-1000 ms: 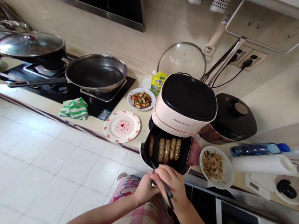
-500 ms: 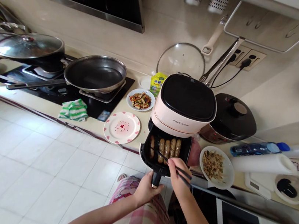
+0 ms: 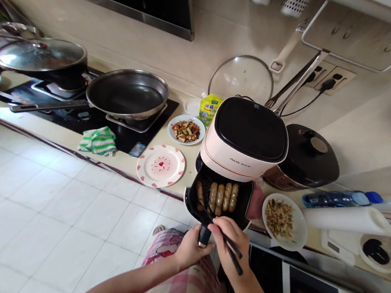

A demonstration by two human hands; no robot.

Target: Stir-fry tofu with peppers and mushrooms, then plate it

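My left hand [image 3: 191,248] is closed around the black handle of the air fryer basket [image 3: 187,202], which is pulled out from the pink air fryer [image 3: 242,165]. Several browned sausages [image 3: 219,198] lie side by side in the basket, and one sausage [image 3: 199,196] lies apart at its left side. In my right hand [image 3: 229,243] is a pair of dark chopsticks [image 3: 237,249], slanting down into the basket. Their tips are by the single sausage; I cannot tell whether they grip it.
A pink-patterned plate [image 3: 172,177] lies left of the basket, with a plate of cooked vegetables [image 3: 186,130] behind it. A bowl of food [image 3: 280,219] and a rice cooker [image 3: 310,155] stand right. A frying pan [image 3: 126,95] and a lidded wok [image 3: 40,59] sit on the stove.
My right hand has moved down and slightly left, toward the basket handle, and the chopsticks are steeper. The left hand keeps its hold on the handle. The view has shifted slightly.
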